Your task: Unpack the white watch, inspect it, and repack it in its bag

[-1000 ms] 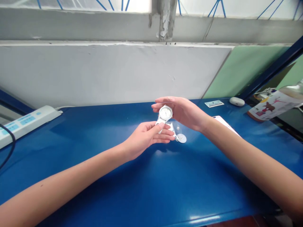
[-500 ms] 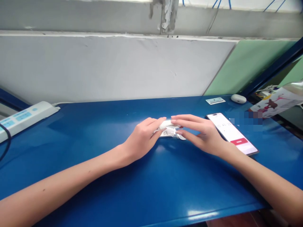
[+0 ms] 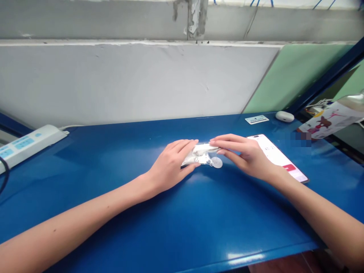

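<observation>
The glossy blue counter (image 3: 199, 227) fills the near part of the view. The person's two bare forearms reach over it from the lower corners towards its middle. The left hand (image 3: 172, 165) lies palm down on the left end of a small clear plastic packet with something white inside (image 3: 201, 154). Its fingers are spread over the top and its thumb runs along the near edge, so its grip is closed on the packet. The packet rests flat on the counter between the two hands.

The right hand (image 3: 246, 155) comes in from the other side with its fingers stretched out, the fingertips touching the packet's right end. Whether its grip pinches the plastic or only presses on it cannot be told. A small round white disc (image 3: 217, 163) lies on the counter just beside the packet's near right corner, below the right fingertips.

Partly behind the right wrist lies a slim smartphone with a lit white screen and a red bar (image 3: 284, 157), face up. Farther back on the right are a small white card (image 3: 256, 120) and a white oval earbud case (image 3: 284, 116), near each other. A clear bottle with a printed label (image 3: 331, 118) lies on its side at the right edge. At the far left, a white power strip with pale blue sockets (image 3: 31, 141) sits against the grey-white wall (image 3: 127, 83).
</observation>
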`<state>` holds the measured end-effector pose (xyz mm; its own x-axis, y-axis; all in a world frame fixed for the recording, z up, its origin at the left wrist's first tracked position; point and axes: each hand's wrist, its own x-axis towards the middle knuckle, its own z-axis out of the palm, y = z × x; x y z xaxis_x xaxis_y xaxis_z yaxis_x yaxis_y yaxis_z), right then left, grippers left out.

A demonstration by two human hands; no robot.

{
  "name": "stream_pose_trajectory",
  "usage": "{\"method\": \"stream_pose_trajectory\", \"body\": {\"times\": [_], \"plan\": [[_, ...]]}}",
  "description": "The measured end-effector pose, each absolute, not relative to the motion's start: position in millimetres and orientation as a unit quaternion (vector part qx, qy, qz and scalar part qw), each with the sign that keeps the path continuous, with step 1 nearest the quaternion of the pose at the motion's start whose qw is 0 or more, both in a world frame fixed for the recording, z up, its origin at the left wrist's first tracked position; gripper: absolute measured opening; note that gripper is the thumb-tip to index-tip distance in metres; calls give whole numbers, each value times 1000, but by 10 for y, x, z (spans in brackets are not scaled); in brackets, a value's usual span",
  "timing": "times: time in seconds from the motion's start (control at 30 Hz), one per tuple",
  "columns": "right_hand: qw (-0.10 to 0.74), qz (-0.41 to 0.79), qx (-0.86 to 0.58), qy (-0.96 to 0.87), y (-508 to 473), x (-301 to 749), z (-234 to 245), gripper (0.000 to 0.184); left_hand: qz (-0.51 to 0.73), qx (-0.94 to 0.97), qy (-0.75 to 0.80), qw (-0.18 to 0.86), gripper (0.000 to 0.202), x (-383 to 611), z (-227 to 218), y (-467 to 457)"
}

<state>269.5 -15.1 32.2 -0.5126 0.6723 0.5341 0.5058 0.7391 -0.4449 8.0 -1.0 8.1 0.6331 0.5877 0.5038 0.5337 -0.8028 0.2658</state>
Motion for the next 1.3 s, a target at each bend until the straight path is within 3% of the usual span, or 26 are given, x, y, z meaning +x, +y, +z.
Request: {"method": "stream_pose_trajectory", "body": {"times": [0.33, 0.9, 1.3], "plan": [[287, 94, -374, -877, 11, 2921, 317, 28, 137, 907, 388, 87, 58, 47, 30, 20], [240, 232, -416, -846, 144, 3151, 393, 25, 212, 888, 382, 141, 42, 22, 13, -33], [218, 155, -374, -888, -8, 2893, 278, 26, 238, 892, 355, 147, 41, 25, 11, -19]]}}
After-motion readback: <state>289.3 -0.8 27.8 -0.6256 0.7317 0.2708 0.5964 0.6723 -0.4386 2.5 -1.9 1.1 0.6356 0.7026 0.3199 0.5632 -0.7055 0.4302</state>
